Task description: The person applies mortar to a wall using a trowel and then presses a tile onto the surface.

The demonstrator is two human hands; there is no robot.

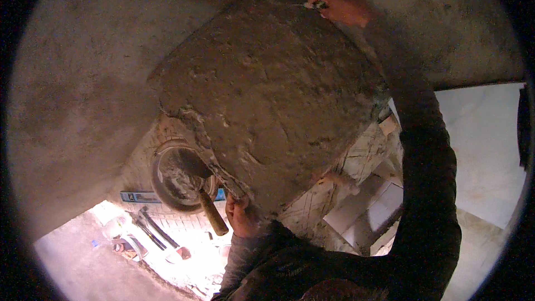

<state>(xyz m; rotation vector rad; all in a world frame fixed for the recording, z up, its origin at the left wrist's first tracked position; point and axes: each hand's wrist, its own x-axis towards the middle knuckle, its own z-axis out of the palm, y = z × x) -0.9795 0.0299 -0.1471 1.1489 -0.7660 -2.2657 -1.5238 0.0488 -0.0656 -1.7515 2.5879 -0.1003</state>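
Observation:
A broad mortar-covered surface (267, 89) fills the middle, rough and grey-brown with a ragged lower left edge. My right hand (340, 8) is at its far top corner, fingers closed on a small object with a thin pale line beside it, too small to make out. My left hand (241, 217) is at the near left corner, fingers curled by the crusted edge; what it holds is hidden. Left of it a round bucket (177, 195) holds grey residue and a trowel with a wooden handle (213, 216).
Plastered walls (83, 78) rise around the surface. A blue spirit level (140, 197) and long-handled tools (156, 228) lie at lower left in bright light. At right are a white board (479, 145), loose tiles or boards (356, 212) and a small wooden block (389, 124).

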